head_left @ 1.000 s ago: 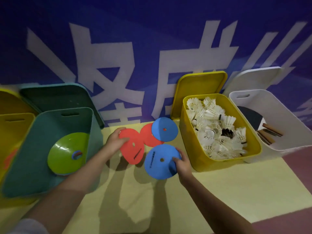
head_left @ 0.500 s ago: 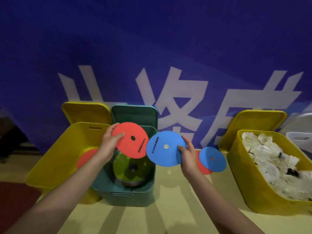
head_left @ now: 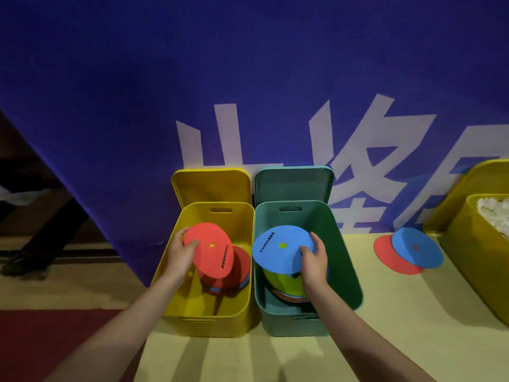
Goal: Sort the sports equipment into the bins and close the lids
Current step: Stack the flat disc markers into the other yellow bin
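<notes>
At frame centre, my left hand (head_left: 179,256) grips a red disc (head_left: 210,253) over the yellow bin (head_left: 192,299); my right hand (head_left: 314,261) grips a blue disc (head_left: 278,250) over the green bin (head_left: 344,257).

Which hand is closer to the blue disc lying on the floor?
Right. The right hand holds a blue disc over the teal bin; the left hand is farther, over the yellow bin. Floor disc.

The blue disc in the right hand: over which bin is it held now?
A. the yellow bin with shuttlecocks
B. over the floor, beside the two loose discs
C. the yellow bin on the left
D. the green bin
D: the right hand grips the blue disc above the open green bin, over the discs already stacked inside.
</notes>
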`<state>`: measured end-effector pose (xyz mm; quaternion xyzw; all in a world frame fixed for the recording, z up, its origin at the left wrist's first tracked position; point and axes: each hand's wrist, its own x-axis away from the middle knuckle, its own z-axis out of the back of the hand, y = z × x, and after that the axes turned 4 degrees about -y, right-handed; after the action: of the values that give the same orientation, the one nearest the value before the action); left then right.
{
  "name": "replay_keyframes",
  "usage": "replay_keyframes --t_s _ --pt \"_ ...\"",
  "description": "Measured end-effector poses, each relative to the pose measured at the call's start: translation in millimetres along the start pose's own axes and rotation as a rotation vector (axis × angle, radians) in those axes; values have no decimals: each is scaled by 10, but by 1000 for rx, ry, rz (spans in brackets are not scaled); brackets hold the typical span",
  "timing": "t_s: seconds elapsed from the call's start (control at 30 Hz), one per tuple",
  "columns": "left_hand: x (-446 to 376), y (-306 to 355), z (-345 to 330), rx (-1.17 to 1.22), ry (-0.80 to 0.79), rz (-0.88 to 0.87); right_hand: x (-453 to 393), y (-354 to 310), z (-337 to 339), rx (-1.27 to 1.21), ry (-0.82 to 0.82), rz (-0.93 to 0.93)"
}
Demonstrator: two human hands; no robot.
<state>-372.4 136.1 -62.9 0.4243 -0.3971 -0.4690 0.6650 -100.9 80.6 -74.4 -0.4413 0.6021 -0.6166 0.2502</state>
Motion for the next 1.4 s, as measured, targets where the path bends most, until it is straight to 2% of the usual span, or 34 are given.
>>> replay_keyframes --t_s 0.23,0.4,0.47,0.53,0.6,0.63,0.73,0.8,0.87,0.93,1.03,1.1,1.2,1.3,1.4 --pt "-470 -504 -358 -13 -26 227 -46 215 -129 102 92 -29" --pt "-607 -843 -586 -65 -98 294 -103 266 -151 156 124 -28" --pt "-604 -944 -574 -192 -158 305 -114 291 -165 182 128 -29" --pt "-614 -986 -537 -480 -264 288 -112 299 -180 190 132 -30" --pt "-573 -898 -519 -769 -345 186 -79 257 -212 169 126 -35" --pt "-545 -822 -516 -814 -361 112 -55 215 -240 155 107 -31" --pt "-502 -499 -371 -708 -317 -146 40 14 -397 175 -39 38" --pt "-535 -305 -155 -677 -228 -291 61 -102 -561 234 -132 88" --pt "-589 -209 87 -694 -113 -366 18 -136 -775 341 -200 126" --pt "-599 -205 275 -715 -83 -307 -35 -99 -1047 509 -268 162" --pt "-552 -320 416 -708 -226 -123 -56 99 -1490 684 -365 167" --pt "-521 -383 463 -731 -243 -138 -47 271 -1716 715 -389 101" --pt "-542 -412 502 -689 -134 -159 -54 546 -1881 770 -329 104" --pt "-542 -419 535 -621 -102 -133 -82 797 -1856 807 -273 89" --pt "-583 -447 561 -616 -95 -140 -214 937 -1812 815 -224 -87"
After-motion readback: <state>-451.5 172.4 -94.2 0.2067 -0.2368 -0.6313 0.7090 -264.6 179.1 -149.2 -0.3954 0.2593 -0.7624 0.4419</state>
